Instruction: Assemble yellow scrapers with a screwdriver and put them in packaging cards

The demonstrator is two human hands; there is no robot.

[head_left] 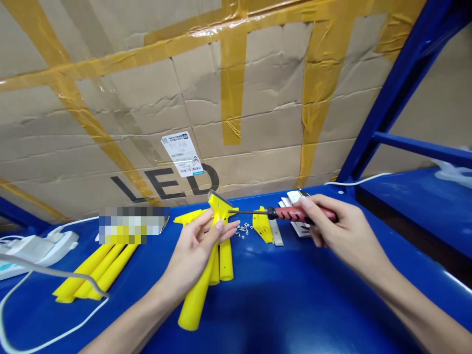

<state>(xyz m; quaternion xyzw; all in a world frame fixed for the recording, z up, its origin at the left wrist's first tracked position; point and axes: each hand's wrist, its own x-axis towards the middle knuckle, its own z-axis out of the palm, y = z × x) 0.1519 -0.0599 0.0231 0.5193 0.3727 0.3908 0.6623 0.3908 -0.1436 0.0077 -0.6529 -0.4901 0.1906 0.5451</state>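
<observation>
My left hand [195,242] is closed around the neck of a yellow scraper [194,306], its handle slanting down toward me and its blade end up. My right hand [337,219] grips a screwdriver [289,214] by its red and black handle. The shaft points left, its tip at the scraper's head; whether it sits in a screw is too small to tell. Behind the held scraper lie more yellow handles [226,263]. Small nuts [243,229] are scattered just right of my left fingers. Under the screwdriver lie stacked yellow head plates [262,228] beside a metal strip [276,232].
Several yellow scrapers [99,268] lie at left, their upper ends blurred out. White packets [299,227] lie by my right hand. A power strip [40,253] and white cable [55,336] occupy the left. A taped cardboard box [265,103] walls the back of the blue surface [280,305].
</observation>
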